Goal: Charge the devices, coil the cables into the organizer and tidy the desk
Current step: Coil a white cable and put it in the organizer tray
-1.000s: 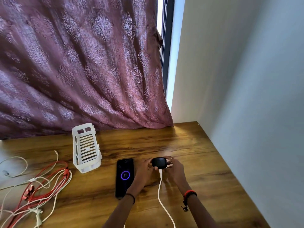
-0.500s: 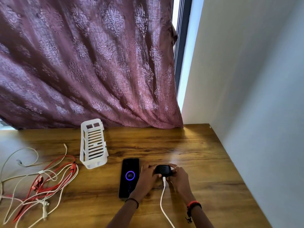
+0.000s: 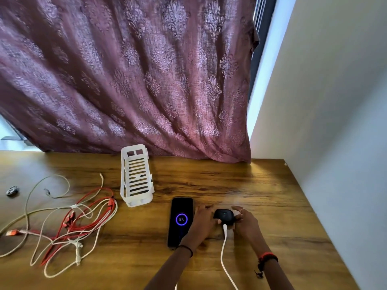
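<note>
Case (image 3: pixel 223 215) sits on desk (image 3: pixel 272 206) between both hands, cable (image 3: pixel 223 250) plugged in. Right hand (image 3: pixel 246 222) grasps its right side; left hand (image 3: pixel 203 222), fingers relaxed, touches its left with the thumb.

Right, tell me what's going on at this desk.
A person steadies a small black case, the right hand gripping it, the left hand touching its side; a white cable is plugged into it. The phone beside it shows 87. Loose red and white cables lie outside the organizer.
</note>
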